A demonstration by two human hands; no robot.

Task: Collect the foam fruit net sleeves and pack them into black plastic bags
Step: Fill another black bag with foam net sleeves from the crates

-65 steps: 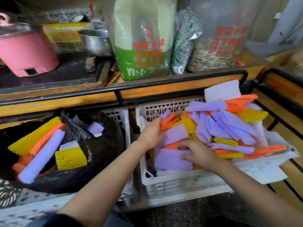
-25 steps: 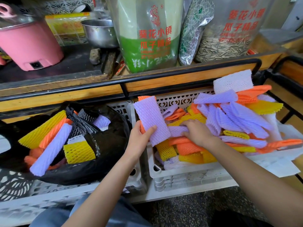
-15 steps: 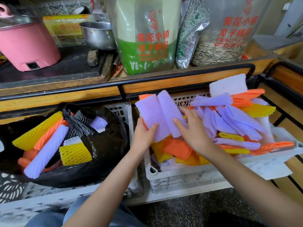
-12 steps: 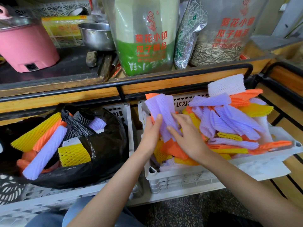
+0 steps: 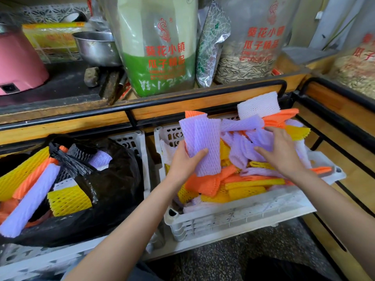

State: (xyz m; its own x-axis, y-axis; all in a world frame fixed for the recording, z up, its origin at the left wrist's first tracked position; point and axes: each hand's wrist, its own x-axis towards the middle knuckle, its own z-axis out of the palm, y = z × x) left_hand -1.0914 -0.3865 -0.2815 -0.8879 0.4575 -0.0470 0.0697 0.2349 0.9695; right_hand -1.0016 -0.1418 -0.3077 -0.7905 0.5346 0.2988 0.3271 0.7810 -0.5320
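- The left hand (image 5: 183,163) has its fingers wrapped round a bundle of lilac foam net sleeves (image 5: 203,147), thumb across the front. The bundle stands nearly upright at 12 o'clock from the palm, and an orange foam sleeve (image 5: 193,114) peeks out behind its top.
- The right hand (image 5: 282,153) is at 3 o'clock from that bundle, palm down, fingers spread over loose lilac sleeves. I can't tell whether it has hold of one.
- Both hands are over a white perforated plastic crate (image 5: 233,218), which holds a jumbled heap of lilac, orange, yellow and white foam sleeves (image 5: 243,183).
- At 9 o'clock from the crate, just beside it, an open black plastic bag (image 5: 113,189) sits in a second white perforated crate (image 5: 132,138).
- Inside the bag lie a yellow foam sleeve (image 5: 69,199), a long lilac foam sleeve (image 5: 30,201) and other orange and yellow ones.
- At 12 o'clock, behind a black metal rail (image 5: 203,98), a wooden shelf (image 5: 67,126) carries a big clear plastic sack with red lettering (image 5: 158,47), a steel bowl (image 5: 97,47) and a pink cooker (image 5: 18,63).
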